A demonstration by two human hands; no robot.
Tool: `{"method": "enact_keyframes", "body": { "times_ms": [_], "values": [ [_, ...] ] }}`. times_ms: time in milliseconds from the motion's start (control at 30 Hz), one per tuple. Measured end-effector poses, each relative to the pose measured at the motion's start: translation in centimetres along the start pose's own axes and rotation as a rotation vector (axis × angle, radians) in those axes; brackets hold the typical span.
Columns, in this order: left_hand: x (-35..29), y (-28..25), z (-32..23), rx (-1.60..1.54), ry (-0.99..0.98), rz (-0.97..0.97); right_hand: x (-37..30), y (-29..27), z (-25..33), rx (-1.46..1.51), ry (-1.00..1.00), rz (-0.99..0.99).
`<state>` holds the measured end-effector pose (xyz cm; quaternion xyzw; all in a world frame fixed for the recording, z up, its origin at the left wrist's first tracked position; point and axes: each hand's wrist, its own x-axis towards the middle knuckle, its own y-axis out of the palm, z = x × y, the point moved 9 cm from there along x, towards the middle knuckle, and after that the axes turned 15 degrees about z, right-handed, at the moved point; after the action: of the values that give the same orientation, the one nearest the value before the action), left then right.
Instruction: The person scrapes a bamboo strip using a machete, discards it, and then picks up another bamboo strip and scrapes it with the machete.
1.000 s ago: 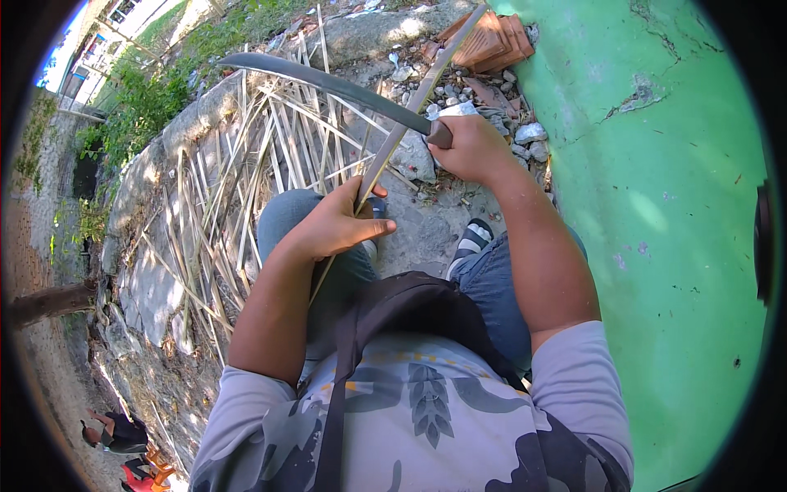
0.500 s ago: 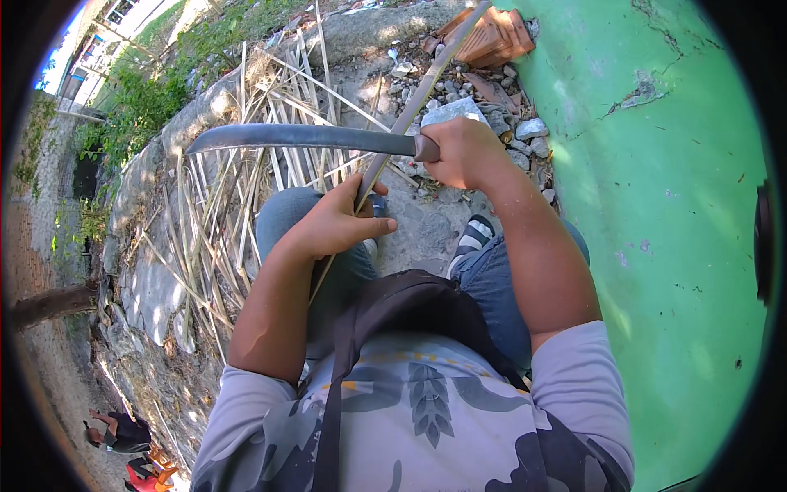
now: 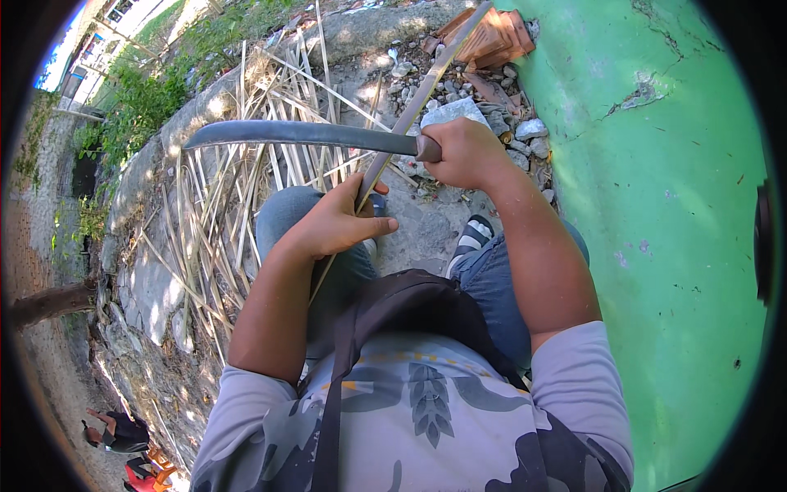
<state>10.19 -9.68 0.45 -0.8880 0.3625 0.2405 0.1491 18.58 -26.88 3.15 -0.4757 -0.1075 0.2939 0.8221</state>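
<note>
My right hand is closed around the brown handle of a machete. Its dark, slightly curved blade points left, almost level, and crosses over a long bamboo strip. The strip slants from the far right down toward my left knee, and its lower end passes behind my left forearm. My left hand grips it just below the blade, fingers around it and thumb stretched out to the right. Whether the cutting edge touches the strip I cannot tell.
Many pale strips lie piled on the ground at left. Broken stones and stacked orange tiles lie ahead. A cracked green surface runs along my right. Another person is at the far lower left.
The machete's tip has shifted very slightly left and up. Both hands and the bamboo strip stay almost where they were.
</note>
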Motion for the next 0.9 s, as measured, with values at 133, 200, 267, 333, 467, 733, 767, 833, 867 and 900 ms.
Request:
{"method": "enact_keyframes", "body": {
  "times_ms": [133, 200, 267, 333, 467, 733, 767, 833, 867, 900],
  "values": [
    [0.0, 0.0, -0.1, 0.02, 0.002, -0.009, 0.1, 0.2, -0.4, -0.011, 0.01, 0.014],
    [0.1, 0.0, -0.1, 0.024, 0.012, -0.012, 0.1, 0.3, -0.5, -0.017, 0.005, 0.015],
    [0.1, 0.0, 0.0, 0.016, 0.008, -0.012, 0.1, 0.2, -0.3, -0.023, -0.001, 0.017],
    [0.0, -0.1, 0.0, -0.011, 0.005, 0.003, -0.2, -0.3, 0.2, -0.007, -0.003, -0.001],
    [-0.2, 0.0, -0.2, -0.014, 0.034, -0.006, -0.4, 0.0, 1.0, -0.018, 0.002, 0.058],
    [0.2, -0.5, 0.0, -0.001, 0.046, -0.018, 0.6, 1.3, -1.1, 0.164, 0.007, 0.103],
    [0.0, -0.3, 0.2, -0.046, 0.039, 0.005, 0.5, 1.2, -0.6, 0.165, 0.006, 0.106],
    [0.0, -0.4, 0.2, -0.025, 0.045, -0.001, 0.0, 0.5, 0.8, 0.074, 0.003, 0.074],
    [-0.2, -0.5, 0.2, -0.001, 0.05, -0.012, -0.2, 0.5, 1.6, 0.076, -0.001, 0.078],
    [-0.2, -0.5, 0.5, -0.004, 0.047, -0.016, -0.3, 0.8, 2.7, -0.046, -0.006, 0.1]
  ]
}}
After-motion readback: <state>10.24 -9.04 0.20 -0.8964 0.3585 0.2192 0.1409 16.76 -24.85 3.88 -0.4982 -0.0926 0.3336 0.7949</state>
